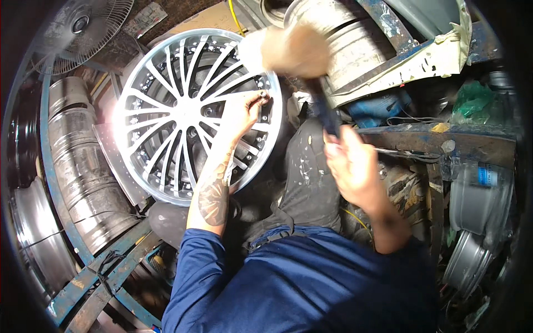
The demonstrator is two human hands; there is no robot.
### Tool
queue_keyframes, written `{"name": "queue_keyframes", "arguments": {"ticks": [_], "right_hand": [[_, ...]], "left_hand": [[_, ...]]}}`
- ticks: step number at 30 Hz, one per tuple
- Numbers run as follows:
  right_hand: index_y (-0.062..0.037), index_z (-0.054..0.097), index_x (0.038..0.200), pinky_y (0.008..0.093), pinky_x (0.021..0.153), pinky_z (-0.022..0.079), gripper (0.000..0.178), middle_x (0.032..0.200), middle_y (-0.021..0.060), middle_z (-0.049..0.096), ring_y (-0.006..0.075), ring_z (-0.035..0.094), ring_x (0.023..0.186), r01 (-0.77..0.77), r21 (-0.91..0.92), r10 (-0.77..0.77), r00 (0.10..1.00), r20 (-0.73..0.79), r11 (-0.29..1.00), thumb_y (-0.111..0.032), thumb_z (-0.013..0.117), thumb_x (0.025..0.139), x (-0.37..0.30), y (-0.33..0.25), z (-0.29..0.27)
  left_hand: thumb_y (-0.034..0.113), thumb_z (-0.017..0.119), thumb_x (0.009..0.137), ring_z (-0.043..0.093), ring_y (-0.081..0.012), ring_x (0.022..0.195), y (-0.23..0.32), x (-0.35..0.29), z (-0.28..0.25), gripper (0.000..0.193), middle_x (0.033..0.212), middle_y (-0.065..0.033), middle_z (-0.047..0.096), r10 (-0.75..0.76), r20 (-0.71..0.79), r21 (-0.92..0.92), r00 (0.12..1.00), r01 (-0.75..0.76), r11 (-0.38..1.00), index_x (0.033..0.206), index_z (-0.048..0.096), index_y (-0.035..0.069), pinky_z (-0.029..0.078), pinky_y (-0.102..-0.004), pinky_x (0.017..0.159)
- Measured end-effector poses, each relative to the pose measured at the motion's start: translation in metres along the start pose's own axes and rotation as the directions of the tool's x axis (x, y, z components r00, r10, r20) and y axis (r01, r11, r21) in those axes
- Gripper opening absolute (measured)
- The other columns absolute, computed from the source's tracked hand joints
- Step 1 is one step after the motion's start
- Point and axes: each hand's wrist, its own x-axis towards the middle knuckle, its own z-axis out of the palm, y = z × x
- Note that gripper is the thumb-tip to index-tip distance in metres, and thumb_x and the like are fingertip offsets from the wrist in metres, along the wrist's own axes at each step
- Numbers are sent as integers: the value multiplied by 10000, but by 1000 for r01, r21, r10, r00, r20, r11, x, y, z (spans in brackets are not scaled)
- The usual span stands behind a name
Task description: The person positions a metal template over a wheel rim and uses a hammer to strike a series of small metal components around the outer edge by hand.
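Note:
A large multi-spoke wheel rim (187, 105), with silver spokes and a pale outer lip, stands tilted in front of my knees. My left hand (242, 114) reaches over its spokes to the right side. Thumb and fingertips pinch a small round metal piece (263, 94) against the band of studs inside the lip; whether it is a bolt or a cap is too small to tell. My right hand (351, 166) grips the dark handle of a mallet (297, 51). Its pale, thick head is raised beyond the wheel's upper right edge and smeared by motion.
Stacked wheel rims stand in a blue metal rack (83, 277) on the left, below a fan (81, 25). Worn metal barrels (355, 47) sit at the far right behind a blue-painted beam. More silver rims (469, 261) and a green plastic bag (474, 100) crowd the right.

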Motion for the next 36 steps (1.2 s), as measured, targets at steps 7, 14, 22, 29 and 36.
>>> {"name": "queue_keyframes", "arguments": {"ticks": [7,14,22,29,36], "right_hand": [[5,556,924,359,496,390,249,609,156,509,204,461,494,-205,-128,210,977,34,970,-231,599,991,6,-1,-9],[0,573,960,364,530,467,196,652,192,563,304,634,570,101,-218,-108,994,-24,971,-186,639,966,-6,-22,-8],[8,522,851,344,492,371,291,577,124,482,132,451,524,-223,-23,223,975,-11,975,-232,600,996,-3,-1,-15],[2,527,878,352,493,400,273,607,186,461,151,490,493,-81,-127,82,997,5,989,-231,592,1004,12,28,18],[-86,470,883,214,356,321,338,581,-40,400,46,356,395,-303,582,175,948,267,755,-383,506,1040,2,70,16]], "left_hand": [[13,619,878,716,-221,821,-4,-7,-1,158,870,-122,730,21,0,63,1000,-21,998,999,721,26,540,-297,769],[-22,589,848,736,-239,814,-4,0,8,205,869,-130,738,66,-47,94,997,-61,994,989,730,29,563,-306,750],[-31,596,848,732,-241,829,-3,-2,7,235,904,-146,736,17,-26,10,1000,-16,1000,1033,728,31,559,-303,758],[-15,615,846,724,-251,787,-7,-5,8,207,849,-138,728,40,-31,32,999,-39,999,1007,733,40,553,-329,736],[20,626,859,718,-250,753,-5,-3,7,158,829,-150,719,82,-42,27,996,-81,996,961,744,44,538,-333,704]]}}
